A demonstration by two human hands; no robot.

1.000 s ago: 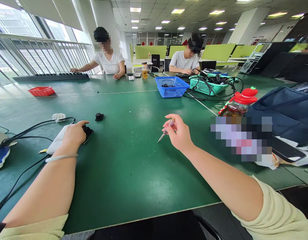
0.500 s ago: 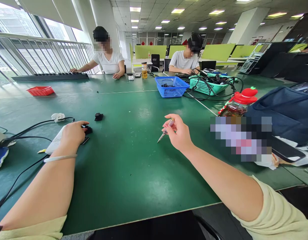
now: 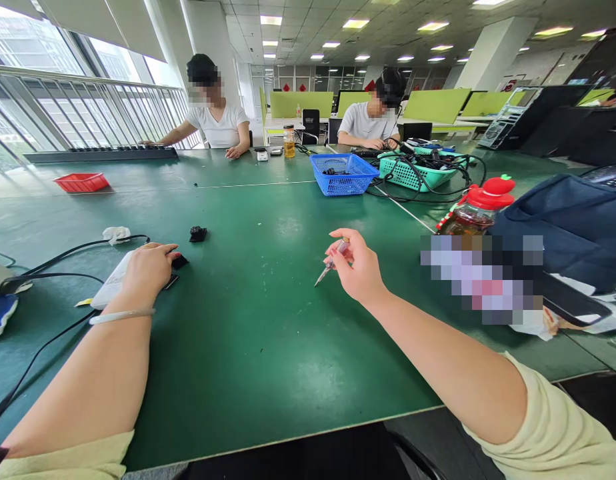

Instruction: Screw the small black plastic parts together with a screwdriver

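My right hand (image 3: 357, 265) is closed round a slim screwdriver-like tool (image 3: 332, 262), its thin tip pointing down and left above the green table (image 3: 288, 360). At the left, my left hand (image 3: 151, 267) is over a small black piece (image 3: 180, 261), thumb and fingers close together; whether it grips the piece is hard to tell. Under and beside that hand lies a white device (image 3: 111, 283). A flat dark piece (image 3: 171, 282) rests just right of the wrist. Farther back sits another small black part (image 3: 198, 233).
Black cables (image 3: 63, 250) run along the left. A red tray (image 3: 82, 182), a blue basket (image 3: 344, 175) and a green basket (image 3: 418, 170) with cables stand farther back. At right are a red-lidded bottle (image 3: 481, 205) and a dark bag (image 3: 568, 227). Two people sit across the table.
My left hand's fingers have shifted slightly over the black piece, and more of the thumb side shows. My right hand and its tool have stayed in place.
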